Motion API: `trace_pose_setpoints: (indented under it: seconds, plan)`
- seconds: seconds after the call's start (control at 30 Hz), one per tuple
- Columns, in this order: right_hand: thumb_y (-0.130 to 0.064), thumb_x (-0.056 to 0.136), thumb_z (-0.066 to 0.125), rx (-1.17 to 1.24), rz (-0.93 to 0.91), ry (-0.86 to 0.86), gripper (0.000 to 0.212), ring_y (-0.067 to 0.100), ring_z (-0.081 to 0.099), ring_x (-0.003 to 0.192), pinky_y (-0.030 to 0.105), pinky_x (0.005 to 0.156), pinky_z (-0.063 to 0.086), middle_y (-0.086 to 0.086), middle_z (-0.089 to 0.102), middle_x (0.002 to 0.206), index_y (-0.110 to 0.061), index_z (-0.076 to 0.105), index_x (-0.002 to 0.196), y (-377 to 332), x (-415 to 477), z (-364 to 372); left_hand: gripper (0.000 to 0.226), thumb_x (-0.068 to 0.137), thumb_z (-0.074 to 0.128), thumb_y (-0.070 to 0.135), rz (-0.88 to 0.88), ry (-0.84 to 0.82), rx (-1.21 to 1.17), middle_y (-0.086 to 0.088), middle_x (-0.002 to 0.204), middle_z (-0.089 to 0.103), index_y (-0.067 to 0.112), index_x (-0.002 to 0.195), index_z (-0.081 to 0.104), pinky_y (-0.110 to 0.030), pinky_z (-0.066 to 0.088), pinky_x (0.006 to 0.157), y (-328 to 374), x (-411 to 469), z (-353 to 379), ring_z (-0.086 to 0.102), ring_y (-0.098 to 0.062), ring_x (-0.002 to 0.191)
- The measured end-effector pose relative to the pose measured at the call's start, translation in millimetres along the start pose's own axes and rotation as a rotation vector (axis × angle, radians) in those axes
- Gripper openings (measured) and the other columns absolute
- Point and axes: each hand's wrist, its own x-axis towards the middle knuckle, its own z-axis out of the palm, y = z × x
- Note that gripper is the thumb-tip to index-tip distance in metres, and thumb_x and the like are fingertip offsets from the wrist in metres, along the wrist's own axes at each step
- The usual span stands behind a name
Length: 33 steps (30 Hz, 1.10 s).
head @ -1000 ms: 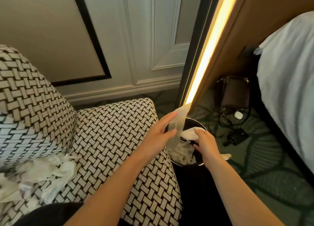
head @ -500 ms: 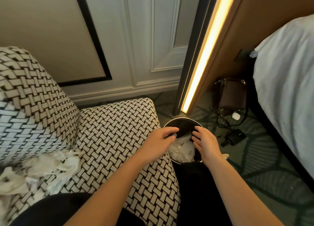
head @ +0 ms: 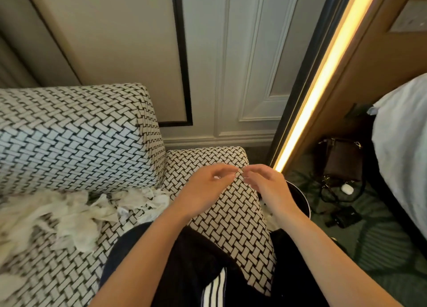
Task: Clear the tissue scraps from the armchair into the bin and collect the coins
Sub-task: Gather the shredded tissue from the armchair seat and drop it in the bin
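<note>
Tissue scraps (head: 76, 211) lie heaped on the armchair (head: 76, 131) seat by its backrest. Half a second ago I had both hands over the bin (head: 300, 197); now they are above the seat's right edge, the bin mostly hidden behind my right hand (head: 265, 182). My left hand (head: 208, 184) meets it fingertip to fingertip, fingers loosely curled. I cannot tell whether they pinch anything.

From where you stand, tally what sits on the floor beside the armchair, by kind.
Bins: 1, the black bin, mostly hidden behind the right hand
Bags: 1, the brown bag
White earbud-style cases: 1
Black adapters: 1
Total: 4
</note>
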Motion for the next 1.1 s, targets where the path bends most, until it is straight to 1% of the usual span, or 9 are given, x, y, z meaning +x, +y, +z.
trace_pose_setpoints:
  seconds: [0.23,0.4,0.5,0.6,0.67,0.77,0.9,1.0,1.1]
  plan:
    - [-0.02,0.09,0.056,-0.068,-0.179,-0.238,0.016,0.002,0.065,0.085,0.029,0.091,0.048,-0.011,0.07,0.091,-0.03,0.068,0.09,-63.0,-27.1,65.5,0.021,0.092,0.051,0.032,0.025,0.242,-0.113,0.014,0.111,0.065,0.035,0.109,0.063,-0.022,0.041,0.091,4.3,-67.5,-74.6,0.06,-0.002,0.103]
    - [-0.029,0.091,0.056,-0.175,-0.134,-0.468,0.015,0.006,0.062,0.097,0.036,0.098,0.044,-0.012,0.068,0.104,-0.028,0.067,0.101,-81.9,-34.2,118.4,0.018,0.091,0.054,0.029,-0.008,0.423,-0.213,0.016,0.101,0.069,0.035,0.103,0.066,-0.031,0.045,0.094,-16.8,-106.4,-117.8,0.065,0.0,0.091]
    - [-0.029,0.091,0.054,-0.312,-0.054,-0.569,0.027,0.015,0.056,0.109,0.039,0.1,0.043,-0.006,0.059,0.123,-0.025,0.059,0.117,-77.9,-31.9,148.5,0.02,0.094,0.051,0.025,-0.069,0.509,-0.257,0.016,0.101,0.07,0.031,0.105,0.066,-0.039,0.045,0.098,-37.5,-121.6,-134.4,0.065,-0.003,0.093]
    - [-0.014,0.089,0.054,-0.498,-0.013,-0.591,0.047,0.03,0.052,0.12,0.037,0.097,0.043,0.005,0.049,0.136,-0.019,0.044,0.134,-56.3,-24.1,177.0,0.021,0.095,0.049,0.022,-0.14,0.58,-0.301,0.014,0.099,0.071,0.028,0.104,0.066,-0.041,0.046,0.097,-60.6,-134.8,-143.2,0.066,-0.007,0.092]
    - [-0.006,0.083,0.057,-0.696,-0.032,-0.621,0.06,0.028,0.044,0.127,0.032,0.102,0.037,0.009,0.041,0.143,-0.018,0.038,0.139,-37.1,-15.1,193.4,0.021,0.096,0.048,0.02,-0.202,0.624,-0.357,0.013,0.098,0.071,0.027,0.103,0.066,-0.041,0.046,0.097,-77.2,-143.1,-145.8,0.066,-0.008,0.091]
    - [-0.005,0.076,0.062,-0.945,-0.107,-0.689,0.078,0.025,0.032,0.135,0.041,0.114,0.02,0.006,0.034,0.147,-0.022,0.029,0.145,-15.4,-1.9,210.7,0.022,0.096,0.048,0.019,-0.285,0.67,-0.419,0.012,0.097,0.072,0.026,0.102,0.067,-0.039,0.046,0.096,-102.7,-155.5,-144.2,0.066,-0.01,0.092]
    - [-0.003,0.07,0.061,-1.008,-0.13,-0.722,0.093,0.032,0.013,0.139,0.044,0.11,0.022,0.004,0.02,0.151,-0.034,0.019,0.147,1.6,5.4,224.4,0.022,0.096,0.048,0.019,-0.369,0.681,-0.503,0.01,0.097,0.072,0.024,0.103,0.068,-0.036,0.047,0.093,-131.5,-167.3,-137.3,0.067,-0.012,0.095]
    - [-0.006,0.07,0.058,-1.035,-0.208,-0.654,0.088,0.031,0.019,0.132,0.042,0.108,0.022,0.006,0.028,0.145,-0.036,0.023,0.145,10.8,8.3,228.8,0.022,0.096,0.049,0.019,-0.415,0.679,-0.547,0.01,0.096,0.073,0.025,0.101,0.069,-0.032,0.048,0.088,-146.6,-169.5,-129.3,0.067,-0.013,0.095]
    - [-0.015,0.083,0.057,-0.996,-0.385,-0.545,0.056,0.022,0.039,0.122,0.035,0.104,0.021,0.002,0.05,0.131,-0.025,0.043,0.136,18.0,13.3,228.4,0.021,0.095,0.05,0.021,-0.442,0.652,-0.561,0.012,0.095,0.072,0.027,0.1,0.069,-0.033,0.047,0.09,-154.9,-168.2,-118.4,0.067,-0.01,0.093]
